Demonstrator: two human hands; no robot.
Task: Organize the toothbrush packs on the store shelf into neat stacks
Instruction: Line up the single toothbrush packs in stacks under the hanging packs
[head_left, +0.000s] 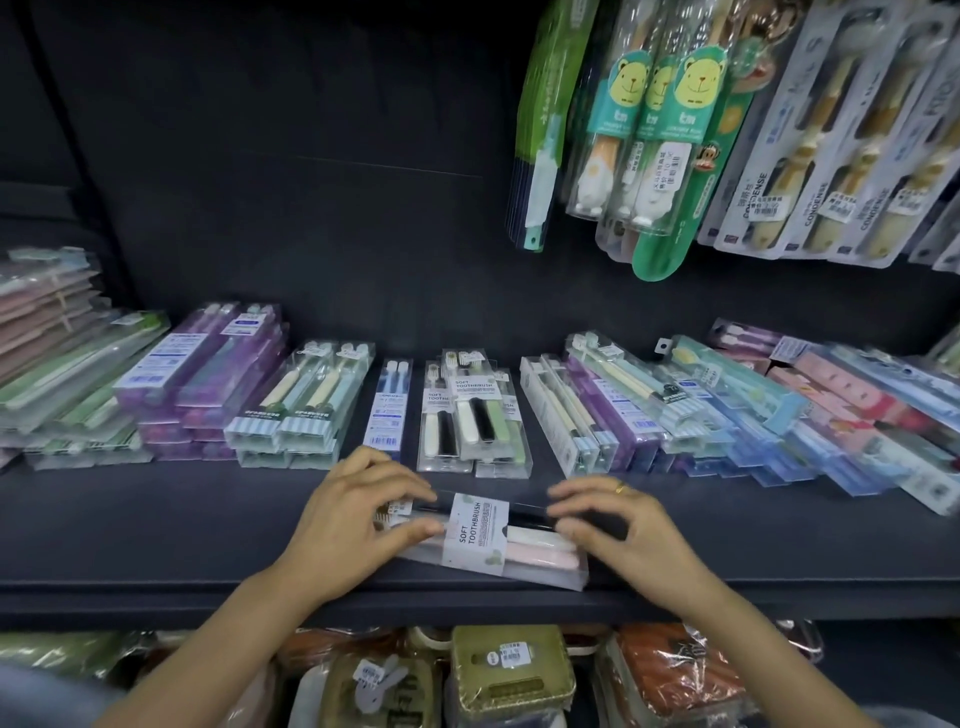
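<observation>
Now both hands, left (358, 525) and right (618, 540), pinch toothbrush pack (480, 540) ends on shelf (156, 535).

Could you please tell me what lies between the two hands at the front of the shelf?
In the head view, the clear toothbrush pack with a white "SOFT TOOTHBRUSH" label lies between the left hand and right hand.

"SOFT TOOTHBRUSH" on white sleeve of pack (475, 535) lying crosswise at shelf front edge. Same "SOFT TOOTHBRUSH" on top pack of centre stack (475, 410); neighbour pack there shows only "SOFT TOOTHB…". "CONDENSE" printed vertically on hanging beige-brush packs (810, 171), upper right. Price stickers, barcode labels elsewhere too small to read.
</observation>
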